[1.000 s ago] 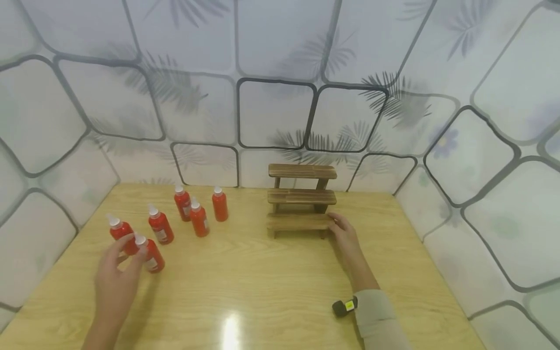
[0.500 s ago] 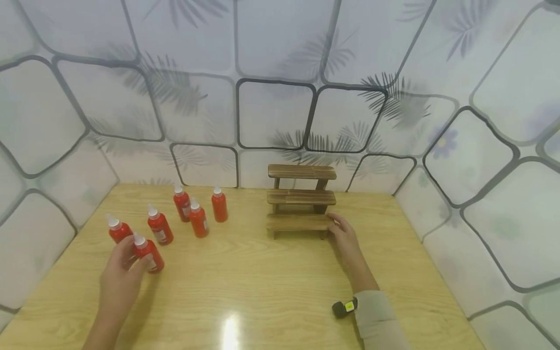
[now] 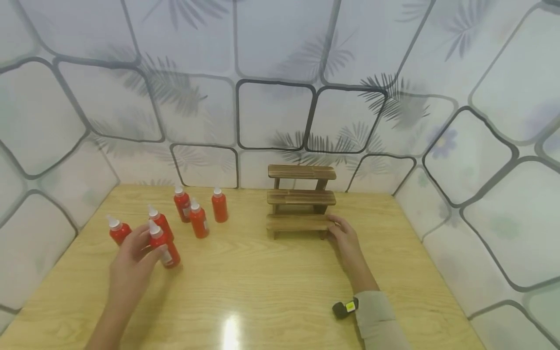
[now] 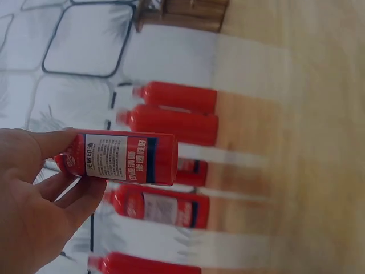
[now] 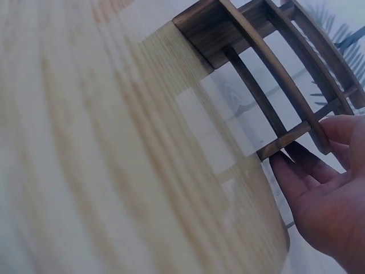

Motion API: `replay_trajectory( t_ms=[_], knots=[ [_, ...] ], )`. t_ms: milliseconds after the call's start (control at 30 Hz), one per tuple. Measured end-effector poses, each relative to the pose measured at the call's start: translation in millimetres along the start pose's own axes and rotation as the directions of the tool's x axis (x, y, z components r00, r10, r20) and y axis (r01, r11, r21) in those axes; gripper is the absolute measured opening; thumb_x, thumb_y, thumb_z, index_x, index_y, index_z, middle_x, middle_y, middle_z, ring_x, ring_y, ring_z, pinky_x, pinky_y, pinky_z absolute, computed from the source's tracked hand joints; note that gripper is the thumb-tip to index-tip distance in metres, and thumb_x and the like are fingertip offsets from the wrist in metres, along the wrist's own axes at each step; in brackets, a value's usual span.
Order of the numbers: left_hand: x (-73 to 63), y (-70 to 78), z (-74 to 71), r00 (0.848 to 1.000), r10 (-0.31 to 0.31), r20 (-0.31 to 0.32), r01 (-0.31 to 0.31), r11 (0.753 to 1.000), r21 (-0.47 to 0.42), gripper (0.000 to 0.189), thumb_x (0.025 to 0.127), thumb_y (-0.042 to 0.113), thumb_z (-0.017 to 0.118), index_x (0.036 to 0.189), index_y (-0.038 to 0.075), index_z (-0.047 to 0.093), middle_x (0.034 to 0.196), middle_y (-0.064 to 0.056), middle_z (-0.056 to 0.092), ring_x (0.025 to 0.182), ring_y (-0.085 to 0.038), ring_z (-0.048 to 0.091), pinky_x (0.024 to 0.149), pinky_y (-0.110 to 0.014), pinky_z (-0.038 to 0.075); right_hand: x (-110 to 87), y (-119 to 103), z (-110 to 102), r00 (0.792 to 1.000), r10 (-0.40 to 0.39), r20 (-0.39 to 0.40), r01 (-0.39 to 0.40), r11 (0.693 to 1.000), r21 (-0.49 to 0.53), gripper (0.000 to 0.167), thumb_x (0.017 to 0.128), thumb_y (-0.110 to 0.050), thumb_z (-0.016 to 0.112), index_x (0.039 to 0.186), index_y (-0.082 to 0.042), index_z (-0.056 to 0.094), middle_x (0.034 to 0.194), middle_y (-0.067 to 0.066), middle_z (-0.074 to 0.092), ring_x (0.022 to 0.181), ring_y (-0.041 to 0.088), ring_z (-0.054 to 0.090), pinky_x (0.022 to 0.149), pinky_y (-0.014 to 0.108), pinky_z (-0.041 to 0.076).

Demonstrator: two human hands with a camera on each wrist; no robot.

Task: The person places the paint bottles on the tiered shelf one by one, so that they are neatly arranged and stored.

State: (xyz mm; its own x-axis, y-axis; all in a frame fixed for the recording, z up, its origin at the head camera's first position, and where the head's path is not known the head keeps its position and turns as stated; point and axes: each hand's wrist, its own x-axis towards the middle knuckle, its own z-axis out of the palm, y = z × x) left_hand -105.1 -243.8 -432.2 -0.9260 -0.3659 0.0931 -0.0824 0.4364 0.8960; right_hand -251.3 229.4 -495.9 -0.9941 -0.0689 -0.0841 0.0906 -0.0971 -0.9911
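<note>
My left hand (image 3: 131,265) pinches a red stamp ink bottle (image 3: 169,253) with a white nozzle cap near its neck. Its printed label shows in the left wrist view, where thumb and fingers (image 4: 85,197) close round the capped end of the held bottle (image 4: 122,157). It seems to hang slightly above the table. Several like bottles stand behind and beside it, among them one bottle (image 3: 200,222) and another at the far left (image 3: 118,231). My right hand (image 3: 347,238) grips the right end of the lowest step of a three-step wooden stand (image 3: 299,222), thumb and fingers about its edge (image 5: 285,140).
The light wood table (image 3: 245,282) is backed by a patterned wall covering (image 3: 275,112) on the back and sides. A small dark device with a yellow-green patch (image 3: 345,308) sits at my right cuff. The stand is near the back wall.
My left hand has closed on the front ink bottle and carried it right and slightly up, in front of the bottle behind. The right hand and the stand have not visibly moved.
</note>
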Motion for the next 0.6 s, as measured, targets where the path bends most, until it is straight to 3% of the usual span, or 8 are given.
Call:
replay_trajectory(
  t_ms=[67,133,300,600],
  knots=[
    [2.4,9.3,5.5,0.999,0.019,0.035,-0.018,1.0,-0.023,0.065,0.097,0.033,0.069,0.153,0.02,0.04,0.15,-0.015,0.051,0.128,-0.029,0.057,0.081,-0.003,0.047,-1.0,0.3,-0.9,1.0,-0.01,0.014,0.01,1.0,0.01,0.044,0.105,-0.015,0.051,0.147,-0.003,0.044,0.153,0.017,0.04,0.141,0.033,0.045,0.113,0.031,0.044],
    [4.8,18.1,11.9,0.996,0.058,0.062,-0.056,0.998,-0.04,0.063,0.097,0.032,0.069,0.152,0.02,0.041,0.15,-0.015,0.052,0.128,-0.033,0.057,0.082,-0.003,0.046,-1.6,1.3,-2.1,0.999,-0.019,0.028,0.019,1.0,0.024,0.044,0.106,-0.016,0.051,0.147,-0.002,0.043,0.157,0.016,0.036,0.143,0.034,0.042,0.114,0.033,0.042],
    [10.3,36.2,29.8,0.98,0.163,0.114,-0.154,0.985,-0.083,0.057,0.097,0.029,0.068,0.149,0.021,0.046,0.146,-0.01,0.057,0.125,-0.029,0.059,0.087,-0.006,0.047,-2.2,6.6,-5.0,0.998,-0.025,0.05,0.023,0.999,0.049,0.046,0.106,-0.02,0.052,0.148,-0.005,0.043,0.158,0.014,0.036,0.145,0.032,0.041,0.115,0.032,0.041],
    [29.0,62.0,62.8,0.955,0.251,0.157,-0.22,0.956,-0.192,0.058,0.094,0.02,0.073,0.146,0.017,0.049,0.143,-0.012,0.059,0.123,-0.029,0.061,0.086,-0.01,0.051,-4.4,10.3,-1.8,0.999,-0.028,0.041,0.026,0.999,0.048,0.048,0.105,-0.022,0.055,0.15,-0.009,0.044,0.16,0.011,0.037,0.145,0.031,0.042,0.111,0.031,0.045]
  ],
)
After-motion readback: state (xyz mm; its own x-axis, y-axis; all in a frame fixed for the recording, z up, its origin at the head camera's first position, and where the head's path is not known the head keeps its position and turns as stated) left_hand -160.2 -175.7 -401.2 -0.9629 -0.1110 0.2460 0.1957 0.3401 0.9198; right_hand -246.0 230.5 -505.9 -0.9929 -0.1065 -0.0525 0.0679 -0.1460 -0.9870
